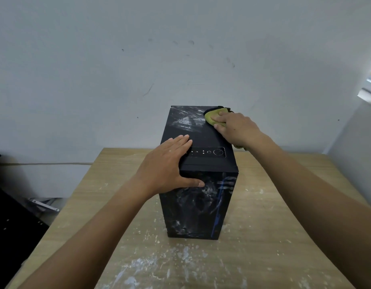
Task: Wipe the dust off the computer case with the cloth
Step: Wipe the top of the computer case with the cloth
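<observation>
Lying flat, left hand (167,163) rests on the computer case (198,207) top while right hand (236,128) grips the cloth (211,117) farther back.

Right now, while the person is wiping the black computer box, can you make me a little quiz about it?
1. True or false: the left hand holds the cloth.
2. Pick one. Where is the cloth on the computer case? A: the far right corner of the top. B: the front panel. C: the left side.
3. Fill in the gap: the case stands on a wooden ___.

Key
1. False. The right hand grips it, and the left hand lies flat on the top with its thumb on the front.
2. A.
3. table.
</observation>
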